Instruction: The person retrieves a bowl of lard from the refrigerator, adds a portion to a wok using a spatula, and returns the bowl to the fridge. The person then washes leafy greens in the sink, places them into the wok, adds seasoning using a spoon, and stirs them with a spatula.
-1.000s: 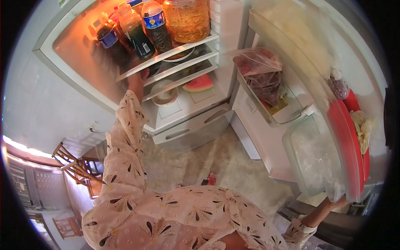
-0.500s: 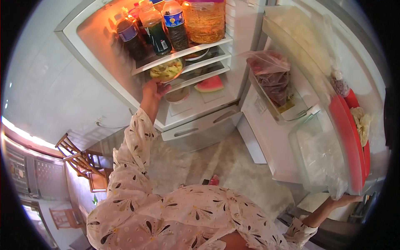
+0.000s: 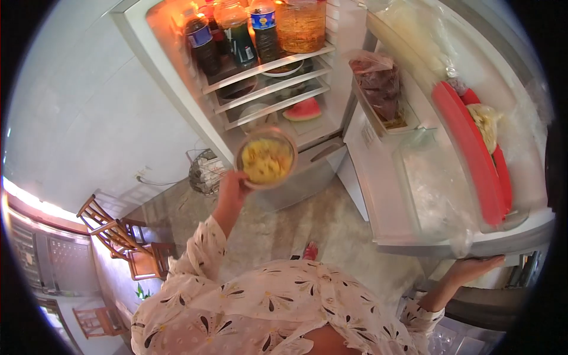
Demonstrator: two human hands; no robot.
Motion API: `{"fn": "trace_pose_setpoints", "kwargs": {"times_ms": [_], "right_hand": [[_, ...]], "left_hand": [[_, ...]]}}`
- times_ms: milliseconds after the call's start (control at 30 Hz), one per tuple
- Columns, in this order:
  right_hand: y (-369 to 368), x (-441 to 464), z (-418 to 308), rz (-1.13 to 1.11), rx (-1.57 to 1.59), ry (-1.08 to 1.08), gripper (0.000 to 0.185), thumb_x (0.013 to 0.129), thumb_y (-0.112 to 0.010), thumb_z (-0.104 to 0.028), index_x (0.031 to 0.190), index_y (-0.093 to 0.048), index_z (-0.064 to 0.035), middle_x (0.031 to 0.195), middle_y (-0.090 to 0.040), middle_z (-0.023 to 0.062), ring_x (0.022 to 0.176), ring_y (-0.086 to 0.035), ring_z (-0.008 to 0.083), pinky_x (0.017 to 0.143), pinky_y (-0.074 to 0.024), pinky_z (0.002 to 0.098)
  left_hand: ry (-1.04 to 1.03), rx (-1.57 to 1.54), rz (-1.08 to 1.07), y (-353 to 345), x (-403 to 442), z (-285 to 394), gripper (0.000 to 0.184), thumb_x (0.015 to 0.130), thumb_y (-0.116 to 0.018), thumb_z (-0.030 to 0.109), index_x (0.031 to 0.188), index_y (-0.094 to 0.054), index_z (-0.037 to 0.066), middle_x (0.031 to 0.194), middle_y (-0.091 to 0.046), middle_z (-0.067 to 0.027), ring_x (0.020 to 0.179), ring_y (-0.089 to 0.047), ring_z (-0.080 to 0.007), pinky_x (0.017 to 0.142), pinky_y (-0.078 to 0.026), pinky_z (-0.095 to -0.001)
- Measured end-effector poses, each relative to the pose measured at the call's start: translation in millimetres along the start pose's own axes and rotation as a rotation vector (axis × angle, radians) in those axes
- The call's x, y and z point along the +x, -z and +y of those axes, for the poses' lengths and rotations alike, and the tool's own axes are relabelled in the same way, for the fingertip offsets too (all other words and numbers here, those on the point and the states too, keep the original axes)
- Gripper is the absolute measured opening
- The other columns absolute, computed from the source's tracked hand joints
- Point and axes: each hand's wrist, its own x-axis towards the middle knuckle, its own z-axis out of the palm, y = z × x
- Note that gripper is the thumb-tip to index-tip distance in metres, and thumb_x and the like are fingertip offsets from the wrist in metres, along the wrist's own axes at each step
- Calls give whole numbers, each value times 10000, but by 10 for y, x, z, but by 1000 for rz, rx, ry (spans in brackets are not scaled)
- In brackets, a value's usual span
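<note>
A round bowl of yellow food (image 3: 266, 161) hangs in front of the fridge's lower part, with my left hand (image 3: 235, 186) closed on its near-left rim. Behind it stands the open fridge (image 3: 222, 127), with dark-filled bottles (image 3: 236, 38) and a large jar of orange contents (image 3: 302, 26) on the top shelf. A watermelon slice (image 3: 302, 110) lies lower down. At the right, my right hand (image 3: 476, 270) rests flat with fingers stretched out against the bottom edge of the open fridge door (image 3: 414, 244).
The door shelves hold a bag of dark red food (image 3: 378, 86) and long red items (image 3: 473, 154). Wooden chairs (image 3: 142, 260) stand at the left, near a wire basket (image 3: 207, 171) by the wall. A drawer front (image 3: 290, 183) lies behind the bowl.
My left hand has come out of the fridge with the bowl, down and to the right. The door has swung somewhat, and my right hand has moved slightly up along with it.
</note>
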Motion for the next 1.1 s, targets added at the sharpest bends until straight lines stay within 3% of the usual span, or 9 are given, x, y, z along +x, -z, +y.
{"fn": "trace_pose_setpoints", "kwargs": {"times_ms": [100,300,333,433,633,700,800,1000,1100], "right_hand": [[410,-356,-654,-150,-170,148,625,859,-627,-191,1323,-318,93,1370,-324,319,1252,-366,416,1050,-313,445],[642,-812,-1826,-376,927,-157,611,793,-693,-181,1268,-368,25,1236,-440,174,1125,-470,297,962,-378,391],[712,-890,-2009,-525,899,-245,634,762,-723,-167,1256,-371,15,1236,-436,146,1131,-455,269,962,-370,377],[625,-809,-2716,-581,883,105,679,660,-804,-201,1194,-447,17,1206,-479,180,1057,-496,291,897,-397,374],[568,-838,-3379,-764,910,342,482,792,-698,-217,1169,-483,-6,1119,-544,187,1000,-528,353,870,-409,434],[552,-738,-2945,-889,904,312,419,805,-676,-216,1135,-509,-19,1057,-578,168,977,-540,349,851,-411,446],[126,-837,-1213,-1080,751,299,364,811,-653,-258,1075,-544,-32,965,-607,149,945,-567,340,800,-427,456],[21,-2375,1235,-1909,223,317,298,832,-546,-309,991,-595,-62,973,-622,172,931,-590,346,763,-480,463],[223,-3789,3050,-1852,222,71,341,784,-575,-319,960,-612,-29,939,-631,208,901,-603,379,783,-480,467]], "left_hand": [[98,166,-63,682,-327,-165,192,725,-555,-3,912,-527,28,868,-576,-83,734,-600,-196,607,-559,-355],[165,291,77,1566,-1061,-70,310,702,-560,-26,1003,-545,46,833,-581,-43,720,-584,-152,561,-502,-280],[175,319,67,1745,-1125,-56,333,700,-559,-28,1025,-548,46,830,-582,-40,712,-582,-145,559,-496,-268],[196,314,34,2154,-1320,-12,398,700,-556,-30,1089,-551,53,837,-587,-34,700,-584,-137,556,-491,-252],[213,258,31,2378,-1686,119,433,717,-520,-39,1138,-537,56,902,-605,-45,750,-610,-156,596,-522,-275],[203,204,27,2062,-1963,-111,453,719,-499,-45,1161,-518,55,970,-600,-61,824,-616,-184,644,-534,-303],[176,133,2,999,-2265,-1133,498,714,-477,-51,1201,-480,56,1085,-572,-88,947,-601,-227,733,-533,-345],[194,173,-42,564,-2870,-2260,550,689,-491,-45,1226,-447,67,1156,-538,-88,1047,-562,-249,847,-499,-370],[237,242,-97,401,-2758,-2736,564,675,-499,-46,1225,-447,72,1158,-533,-80,1064,-552,-251,862,-495,-379]]}}
